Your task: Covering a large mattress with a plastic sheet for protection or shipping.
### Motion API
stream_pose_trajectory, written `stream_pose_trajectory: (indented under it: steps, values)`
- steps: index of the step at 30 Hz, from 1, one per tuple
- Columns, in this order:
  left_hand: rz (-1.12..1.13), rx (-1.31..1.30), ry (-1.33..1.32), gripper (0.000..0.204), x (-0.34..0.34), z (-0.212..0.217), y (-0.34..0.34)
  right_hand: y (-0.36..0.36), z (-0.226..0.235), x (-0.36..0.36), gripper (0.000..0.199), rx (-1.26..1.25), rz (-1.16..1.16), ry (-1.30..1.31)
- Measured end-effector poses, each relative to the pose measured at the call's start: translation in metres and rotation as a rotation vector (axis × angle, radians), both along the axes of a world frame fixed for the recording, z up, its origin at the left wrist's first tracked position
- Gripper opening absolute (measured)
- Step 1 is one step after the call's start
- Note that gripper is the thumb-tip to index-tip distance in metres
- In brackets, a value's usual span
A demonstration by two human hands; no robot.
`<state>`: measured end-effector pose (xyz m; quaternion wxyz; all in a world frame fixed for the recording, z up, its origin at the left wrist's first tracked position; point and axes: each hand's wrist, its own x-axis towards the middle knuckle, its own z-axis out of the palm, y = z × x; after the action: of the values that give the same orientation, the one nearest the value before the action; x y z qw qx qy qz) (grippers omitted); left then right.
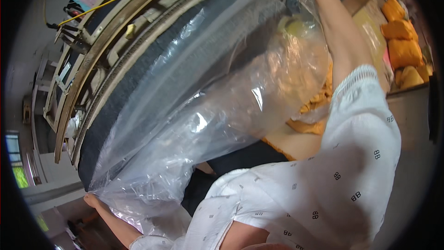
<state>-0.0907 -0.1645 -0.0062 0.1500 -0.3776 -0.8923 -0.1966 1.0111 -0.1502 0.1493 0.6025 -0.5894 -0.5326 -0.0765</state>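
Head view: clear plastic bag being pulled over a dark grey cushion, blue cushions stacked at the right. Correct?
Not quite. In the head view the stacked cushions at the right are orange, not blue. The rest holds: the clear plastic bag is over the dark grey cushion, with the left hand at its lower edge.

You wear a white short-sleeved shirt [333, 176] dotted with small dark paired-letter marks; each sleeve ends in an openwork trim, forearms bare beyond.

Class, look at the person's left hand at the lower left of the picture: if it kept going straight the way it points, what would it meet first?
Probably the clear plastic sheet: the left hand already touches its lower edge, though depth is unclear.
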Motion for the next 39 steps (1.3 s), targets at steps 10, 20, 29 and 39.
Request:
stream_pose_trajectory:
  steps: [10, 20, 29, 39]
  values:
    - [-0.126, -0.171, 0.089, 0.032, 0.006, 0.0, -0.002, 0.082, -0.136, 0.007, 0.057, -0.534, -0.007, -0.462]
    - [0.104, -0.269, 0.143, 0.041, -0.029, 0.024, 0.002, 0.116, -0.161, -0.019, 0.047, -0.641, 0.164, -0.368]
    - [-0.374, 0.669, -0.414, 0.031, 0.159, 0.012, 0.08, 0.14, -0.142, 0.089, 0.067, -1.156, -0.231, -0.391]
    - [-0.466, 0.878, -0.615, 0.021, 0.146, -0.013, 0.102, 0.069, -0.078, -0.43, 0.035, -0.778, 1.177, 0.193]
